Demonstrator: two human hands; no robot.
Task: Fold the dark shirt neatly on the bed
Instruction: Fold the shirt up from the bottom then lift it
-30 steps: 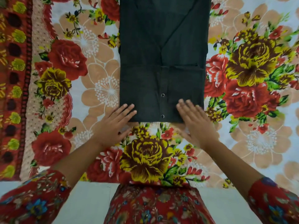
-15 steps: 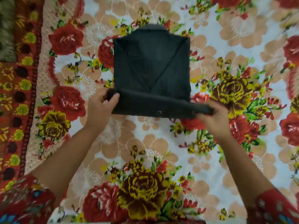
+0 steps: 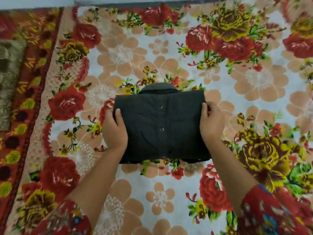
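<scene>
Bottom fold now over one dark shirt (image 3: 160, 126), two hands (image 3: 115, 131) gripping.

Both hands' fingers curl out of sight under the shirt (image 3: 160, 126); the furry thing (image 3: 8, 82) is cut off at the left edge.

Shirt (image 3: 160, 126): dark charcoal, plain. Bedsheet (image 3: 169, 53): white ground, red and yellow roses, peach blossoms, green leaves. Blanket (image 3: 10, 78), upper left: mottled olive-brown. Sleeve (image 3: 274, 212), lower right: red floral print.

A floral bedspread (image 3: 169, 192) covers the surface, with what looks like a brownish furry cushion (image 3: 8, 78) far left.
</scene>
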